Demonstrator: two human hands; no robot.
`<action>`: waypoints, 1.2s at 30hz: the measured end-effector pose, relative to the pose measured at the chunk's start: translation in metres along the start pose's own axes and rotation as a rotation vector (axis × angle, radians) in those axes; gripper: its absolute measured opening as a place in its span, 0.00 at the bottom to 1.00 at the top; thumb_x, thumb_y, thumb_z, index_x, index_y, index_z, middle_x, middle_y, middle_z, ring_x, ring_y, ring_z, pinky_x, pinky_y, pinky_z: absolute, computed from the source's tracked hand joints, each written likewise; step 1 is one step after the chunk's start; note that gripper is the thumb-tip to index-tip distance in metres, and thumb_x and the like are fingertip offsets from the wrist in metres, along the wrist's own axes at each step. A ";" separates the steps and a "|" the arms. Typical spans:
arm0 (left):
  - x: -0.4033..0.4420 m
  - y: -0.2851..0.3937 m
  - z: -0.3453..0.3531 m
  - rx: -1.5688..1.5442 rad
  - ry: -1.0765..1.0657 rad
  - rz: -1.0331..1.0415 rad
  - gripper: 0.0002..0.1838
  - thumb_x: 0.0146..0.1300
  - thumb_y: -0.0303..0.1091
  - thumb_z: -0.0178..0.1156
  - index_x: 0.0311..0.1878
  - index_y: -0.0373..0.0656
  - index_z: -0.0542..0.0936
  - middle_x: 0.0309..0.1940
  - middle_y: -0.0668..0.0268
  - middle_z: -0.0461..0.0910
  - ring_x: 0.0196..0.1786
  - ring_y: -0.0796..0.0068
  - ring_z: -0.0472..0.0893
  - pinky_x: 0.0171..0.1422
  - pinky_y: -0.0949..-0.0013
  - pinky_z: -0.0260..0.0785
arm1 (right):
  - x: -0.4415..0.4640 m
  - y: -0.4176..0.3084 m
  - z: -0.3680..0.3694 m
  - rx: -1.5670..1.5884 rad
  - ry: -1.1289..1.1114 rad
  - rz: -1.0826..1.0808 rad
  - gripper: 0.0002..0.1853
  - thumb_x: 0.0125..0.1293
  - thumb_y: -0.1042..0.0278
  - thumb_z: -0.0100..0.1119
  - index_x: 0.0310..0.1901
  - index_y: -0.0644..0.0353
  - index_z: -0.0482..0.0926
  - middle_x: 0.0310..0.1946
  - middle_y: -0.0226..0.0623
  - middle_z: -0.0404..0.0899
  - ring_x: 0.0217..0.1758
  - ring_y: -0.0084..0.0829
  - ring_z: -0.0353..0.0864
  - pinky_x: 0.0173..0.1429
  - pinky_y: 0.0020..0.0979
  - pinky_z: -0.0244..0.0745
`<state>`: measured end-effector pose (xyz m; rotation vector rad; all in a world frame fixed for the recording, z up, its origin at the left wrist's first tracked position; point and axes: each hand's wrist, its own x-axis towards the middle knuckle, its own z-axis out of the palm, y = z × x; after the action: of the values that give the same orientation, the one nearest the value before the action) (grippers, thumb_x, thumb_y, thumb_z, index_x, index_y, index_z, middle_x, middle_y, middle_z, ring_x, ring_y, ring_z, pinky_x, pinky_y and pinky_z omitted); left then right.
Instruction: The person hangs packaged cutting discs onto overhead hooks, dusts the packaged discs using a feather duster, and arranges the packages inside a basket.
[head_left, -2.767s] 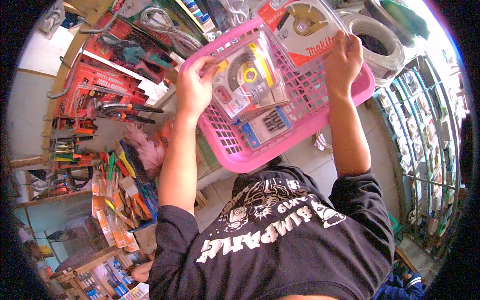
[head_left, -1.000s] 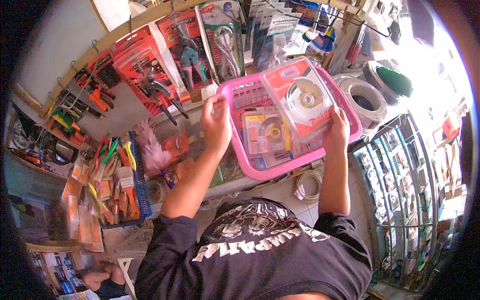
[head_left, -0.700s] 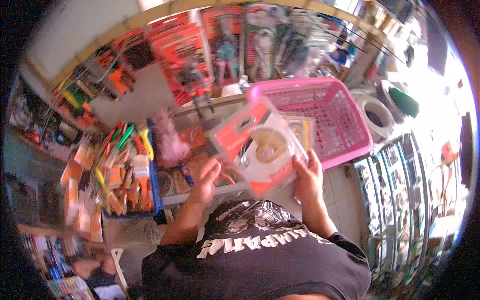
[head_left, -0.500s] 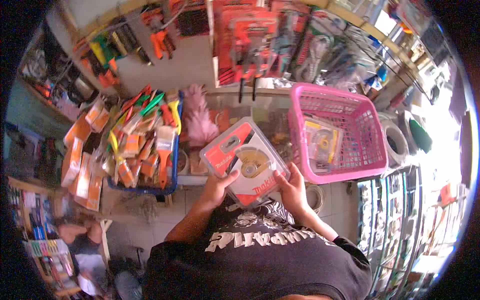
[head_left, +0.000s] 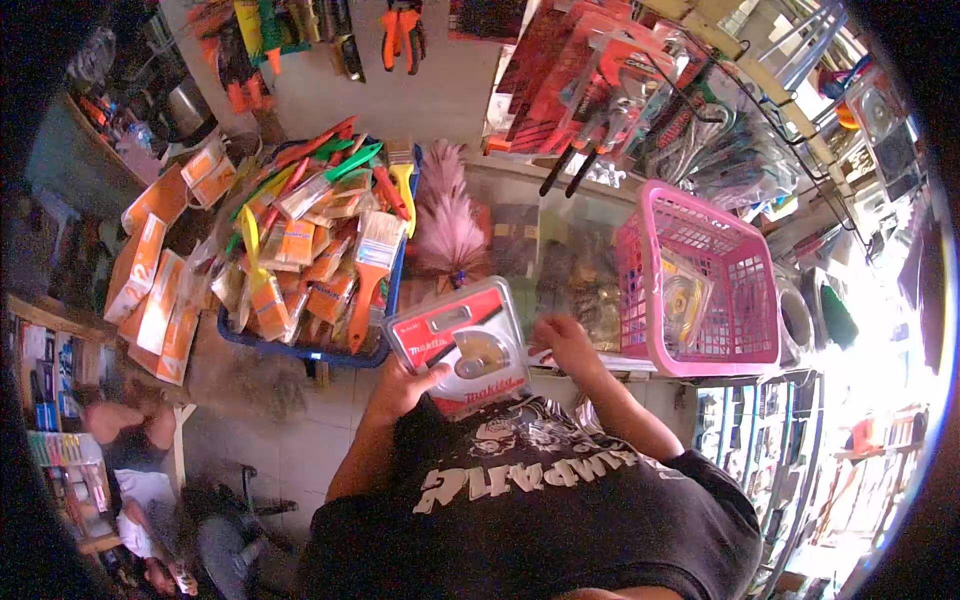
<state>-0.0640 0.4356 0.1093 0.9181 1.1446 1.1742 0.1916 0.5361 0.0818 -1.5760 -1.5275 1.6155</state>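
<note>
My left hand (head_left: 405, 388) grips the lower left edge of a clear blister pack holding a diamond cutting disc (head_left: 480, 355), its thumb across the front. The card in the pack is red and white with "makita" printed on it, and the disc is gold-coloured. Just right of the pack is my right hand (head_left: 568, 345), apart from it, with loosely bent fingers and nothing visible in them. The pink plastic basket (head_left: 655, 300) stands farther right on the counter, with more packaged discs (head_left: 685, 300) inside.
Left of the pack, a blue tray (head_left: 375, 352) is heaped with paintbrushes (head_left: 375, 265). A pink feather duster (head_left: 450, 215) lies beside it on the glass counter. Orange boxes (head_left: 150, 310) stand at the left. Carded pliers (head_left: 610, 110) hang overhead. Another person (head_left: 145, 490) is at lower left.
My right hand has let go of the disc pack and moved off its right edge. The pack stays in my left hand, now tilted differently. The camera view has turned and shifted.
</note>
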 end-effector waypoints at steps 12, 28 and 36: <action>-0.002 -0.017 -0.001 0.042 -0.013 0.192 0.19 0.56 0.28 0.62 0.51 0.36 0.74 0.47 0.63 0.77 0.49 0.74 0.75 0.55 0.67 0.65 | 0.110 0.014 0.070 -0.846 -0.128 -0.230 0.22 0.50 0.50 0.63 0.43 0.55 0.77 0.36 0.40 0.81 0.40 0.34 0.81 0.42 0.32 0.75; 0.046 -0.053 0.017 -0.370 -0.031 -0.054 0.17 0.60 0.31 0.58 0.52 0.37 0.74 0.45 0.63 0.78 0.46 0.74 0.77 0.52 0.68 0.66 | -0.025 0.017 -0.033 -0.215 0.005 0.195 0.11 0.60 0.63 0.51 0.38 0.61 0.73 0.18 0.31 0.71 0.14 0.22 0.67 0.17 0.27 0.62; 0.100 -0.053 0.036 -0.483 -0.010 -0.072 0.22 0.62 0.36 0.56 0.57 0.37 0.68 0.51 0.62 0.74 0.50 0.69 0.76 0.57 0.64 0.67 | -0.106 0.029 -0.010 0.304 0.420 0.200 0.11 0.65 0.57 0.52 0.34 0.57 0.69 0.15 0.25 0.63 0.12 0.16 0.61 0.13 0.22 0.53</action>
<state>-0.0175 0.5252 0.0477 0.5072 0.8228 1.3079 0.2400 0.4400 0.1043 -1.7897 -0.8896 1.4139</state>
